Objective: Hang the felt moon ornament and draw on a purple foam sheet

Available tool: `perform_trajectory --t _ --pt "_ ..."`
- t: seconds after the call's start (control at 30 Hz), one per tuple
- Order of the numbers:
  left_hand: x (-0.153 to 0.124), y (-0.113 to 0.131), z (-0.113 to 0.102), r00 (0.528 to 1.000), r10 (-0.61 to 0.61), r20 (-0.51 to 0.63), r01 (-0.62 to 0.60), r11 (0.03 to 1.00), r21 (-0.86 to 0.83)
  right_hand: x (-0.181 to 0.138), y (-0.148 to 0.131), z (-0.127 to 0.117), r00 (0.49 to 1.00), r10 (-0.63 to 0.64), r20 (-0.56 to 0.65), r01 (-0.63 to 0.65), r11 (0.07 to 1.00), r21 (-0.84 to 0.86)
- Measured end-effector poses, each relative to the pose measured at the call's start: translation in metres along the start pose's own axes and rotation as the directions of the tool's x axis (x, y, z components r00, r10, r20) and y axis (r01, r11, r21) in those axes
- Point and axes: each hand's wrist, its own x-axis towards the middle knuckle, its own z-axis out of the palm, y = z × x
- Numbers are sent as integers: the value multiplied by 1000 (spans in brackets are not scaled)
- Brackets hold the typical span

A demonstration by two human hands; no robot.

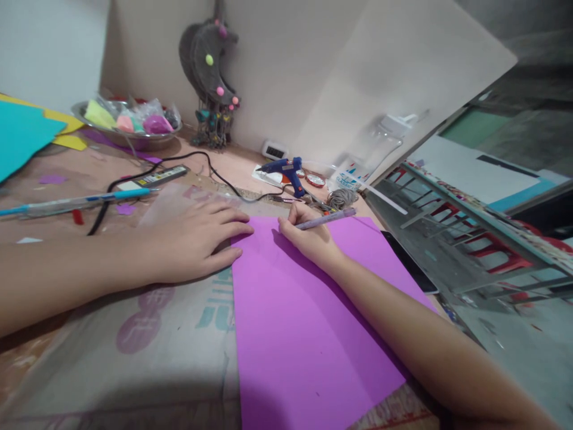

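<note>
A large purple sheet [295, 322] lies over a printed plastic sheet [179, 358] on the table. My left hand [197, 239] rests flat with its fingers spread, the fingertips touching the purple sheet's left edge. Near the sheet's far edge, my right hand [308, 236] is closed around a slim pen [329, 218] in a writing grip. The pen's back end points right; its tip is hidden behind my fingers. I cannot tell whether any mark is on the paper there.
Beyond my right hand are a blue glue gun [289, 173] and a coil of grey cord [342, 198]. A metal bowl [129, 136] of bagged coloured clay stands at the back left. A black cable [206, 156] crosses the table near a power strip [163, 176].
</note>
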Motion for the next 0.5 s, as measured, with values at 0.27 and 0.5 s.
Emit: perform_trajectory --t 0.27,0.5 --pt "0 -1 1 1000 -2 -2 2 1000 7 -1 3 1 1000 4 19 -4 1000 15" --pt "-1 0 0 1000 -1 9 1 1000 14 -1 1 0 1000 -9 14 10 999 -31"
